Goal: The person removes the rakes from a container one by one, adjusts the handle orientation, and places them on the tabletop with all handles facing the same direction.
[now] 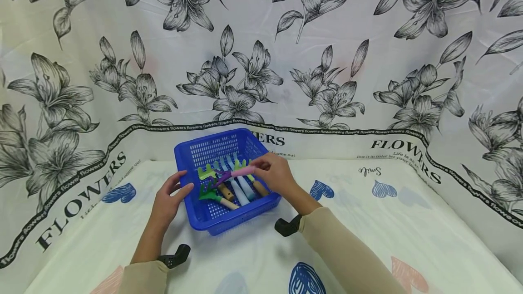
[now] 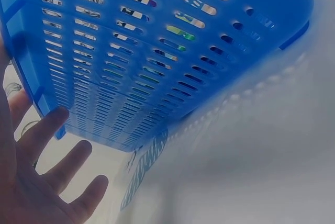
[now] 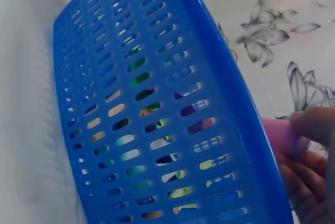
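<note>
- At the left rim of the blue basket [image 1: 245, 214], I am seeing the left hand [image 1: 169, 194] resting, fingers apart.
- Left of the basket's middle, a green-headed tool [image 1: 209, 195] is lying inside.
- Over the basket's middle, the purple-headed tool [image 1: 222, 178] is pointing its pink handle [image 1: 242, 171] rightward. I am judging it light and stiff, perhaps slippery; I am favouring a mid-handle hold.
- Near the basket's right rim, the right hand [image 1: 274, 175] is pinching that handle's end between thumb and fingers.

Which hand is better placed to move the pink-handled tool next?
Likely the right hand: it pinches the pink-handled tool, while the left hand is at the blue basket's left side.
</note>
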Available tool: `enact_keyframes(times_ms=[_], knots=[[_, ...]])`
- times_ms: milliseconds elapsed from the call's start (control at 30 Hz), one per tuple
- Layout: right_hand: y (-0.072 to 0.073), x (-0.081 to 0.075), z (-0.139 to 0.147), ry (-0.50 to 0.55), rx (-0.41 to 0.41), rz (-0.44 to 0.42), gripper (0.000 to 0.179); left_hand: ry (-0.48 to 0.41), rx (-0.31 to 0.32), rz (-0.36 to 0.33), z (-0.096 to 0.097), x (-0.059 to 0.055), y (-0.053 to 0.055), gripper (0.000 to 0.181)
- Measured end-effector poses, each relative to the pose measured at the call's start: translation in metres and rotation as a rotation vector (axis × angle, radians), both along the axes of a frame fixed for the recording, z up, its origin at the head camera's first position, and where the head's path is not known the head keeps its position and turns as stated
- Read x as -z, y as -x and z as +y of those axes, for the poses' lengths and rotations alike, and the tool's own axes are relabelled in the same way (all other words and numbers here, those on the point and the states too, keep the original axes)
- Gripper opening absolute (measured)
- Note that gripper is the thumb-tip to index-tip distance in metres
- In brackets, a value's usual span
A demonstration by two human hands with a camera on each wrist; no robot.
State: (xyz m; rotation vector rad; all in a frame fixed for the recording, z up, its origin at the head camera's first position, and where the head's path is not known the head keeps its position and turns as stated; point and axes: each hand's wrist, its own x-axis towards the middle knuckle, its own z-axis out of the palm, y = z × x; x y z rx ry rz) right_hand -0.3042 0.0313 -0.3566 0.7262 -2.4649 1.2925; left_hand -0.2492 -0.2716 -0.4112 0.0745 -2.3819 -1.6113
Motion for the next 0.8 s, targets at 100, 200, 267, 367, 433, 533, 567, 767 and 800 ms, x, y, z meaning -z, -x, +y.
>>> enact_keyframes(times_ms=[100, 200, 267, 367, 433, 533, 567, 767, 800], knots=[[-0.002, 0.001, 0.002, 0.042, 0.024, 0.041, 0.012, 0.003, 0.001, -0.001, 0.0, 0.002, 0.0, 0.071], [-0.004, 0.0, 0.008, 0.089, 0.046, 0.063, 0.013, 0.002, 0.006, -0.001, -0.001, 0.003, 0.0, 0.072], [-0.006, -0.001, 0.013, 0.129, 0.055, 0.057, 0.014, -0.005, 0.009, 0.001, -0.001, 0.003, 0.0, 0.072], [-0.006, -0.003, 0.022, 0.203, 0.052, 0.029, 0.015, -0.007, 0.007, -0.002, -0.001, 0.003, 0.0, 0.072], [-0.006, -0.004, 0.028, 0.262, 0.041, 0.001, 0.016, -0.006, 0.002, -0.009, -0.001, 0.003, -0.001, 0.072], [-0.006, -0.007, 0.037, 0.329, 0.034, -0.003, 0.018, -0.007, -0.002, -0.017, 0.0, 0.003, -0.002, 0.073], [-0.006, -0.008, 0.041, 0.337, 0.045, 0.006, 0.018, -0.007, -0.003, -0.019, 0.0, 0.002, -0.002, 0.073], [-0.009, -0.018, 0.058, 0.358, 0.119, 0.099, 0.017, -0.006, -0.002, -0.017, 0.001, 0.001, 0.0, 0.07], [-0.009, -0.02, 0.061, 0.367, 0.126, 0.112, 0.018, -0.006, -0.002, -0.019, 0.0, 0.0, -0.001, 0.07]])
